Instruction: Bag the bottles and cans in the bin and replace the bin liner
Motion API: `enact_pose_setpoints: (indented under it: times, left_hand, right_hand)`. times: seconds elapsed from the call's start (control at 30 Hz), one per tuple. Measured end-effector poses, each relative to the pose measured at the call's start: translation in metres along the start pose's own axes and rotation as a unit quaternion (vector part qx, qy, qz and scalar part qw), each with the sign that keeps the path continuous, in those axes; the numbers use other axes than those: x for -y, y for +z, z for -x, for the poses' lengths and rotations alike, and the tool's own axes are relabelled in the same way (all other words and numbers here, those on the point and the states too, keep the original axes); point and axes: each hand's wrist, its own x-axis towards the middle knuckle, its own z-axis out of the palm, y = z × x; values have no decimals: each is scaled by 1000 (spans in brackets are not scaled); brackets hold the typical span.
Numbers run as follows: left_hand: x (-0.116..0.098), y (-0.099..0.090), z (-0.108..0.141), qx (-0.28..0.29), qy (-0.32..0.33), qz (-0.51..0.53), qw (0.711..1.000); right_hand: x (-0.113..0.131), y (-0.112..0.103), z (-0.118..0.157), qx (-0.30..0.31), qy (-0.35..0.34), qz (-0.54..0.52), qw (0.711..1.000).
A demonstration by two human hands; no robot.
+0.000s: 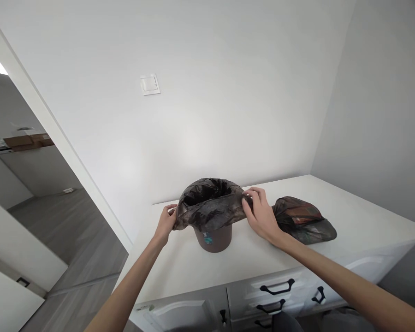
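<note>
A brown trash can (217, 240) with a small teal label stands upright on the white countertop. A thin black trash bag (212, 214) lines it, its top folded outward over the rim and hanging partway down the outside. On the left, my left hand (166, 222) pinches the bag's edge. At the right side my right hand (261, 213) grips the overhanging plastic between thumb and fingers. Beside that hand lies a filled dark plastic bag (306, 221), with orange-brown and pale contents showing through.
The white countertop (180, 272) sits on a cabinet with black drawer handles (277, 287). Behind it is a white wall with a light switch (150, 85). An open doorway at left shows a grey wood floor (90, 235) and cardboard boxes (27, 141).
</note>
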Motion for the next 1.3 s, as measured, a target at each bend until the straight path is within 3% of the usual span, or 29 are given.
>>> enact_pose_setpoints:
  times: [0.07, 0.13, 0.2, 0.27, 0.4, 0.53, 0.63, 0.7, 0.8, 0.9, 0.97, 1.1, 1.17, 1.3]
  left_hand:
    - [10, 2, 7, -20, 7, -14, 1000]
    - [23, 4, 11, -33, 9, -36, 999]
    - [36, 5, 10, -45, 8, -67, 997]
    - [48, 4, 7, -55, 6, -97, 994]
    - [56, 0, 10, -65, 28, -120, 990]
    - [50, 7, 41, -110, 136, -109, 979]
    - [57, 25, 64, -65, 195, -104, 973]
    - [75, 37, 71, -4, 190, -111, 976]
    - [114, 40, 71, 58, 181, -167, 968]
    - [147, 18, 69, 75, 210, -259, 940]
    - [159, -1, 70, 62, 215, -302, 927]
    - [161, -21, 71, -16, 153, -308, 939]
    - [160, -20, 70, -35, 134, -308, 941]
    - [169, -14, 66, -33, 146, -331, 932]
  right_hand:
    - [-9, 1, 19, 15, -144, 65, 987]
    - [-22, 6, 34, 74, -268, 125, 952]
    - [-37, 12, 44, 125, -332, 177, 918]
    - [-46, 17, 50, 163, -355, 201, 898]
    - [-38, 7, 49, 209, -322, 201, 901]
    - [-2, -20, 34, 155, -242, 140, 947]
    - [29, -29, 9, 119, -218, 58, 967]
    - [47, -24, -16, 142, -201, 17, 969]
    - [67, -4, -58, 229, -182, -31, 956]
    - [80, 24, -97, 333, -167, -32, 927]
    - [84, 44, -116, 401, -150, 8, 904]
    - [88, 73, -131, 536, -72, 108, 834]
    - [89, 74, -128, 553, -61, 120, 823]
    - [96, 36, -105, 468, -128, 51, 873]
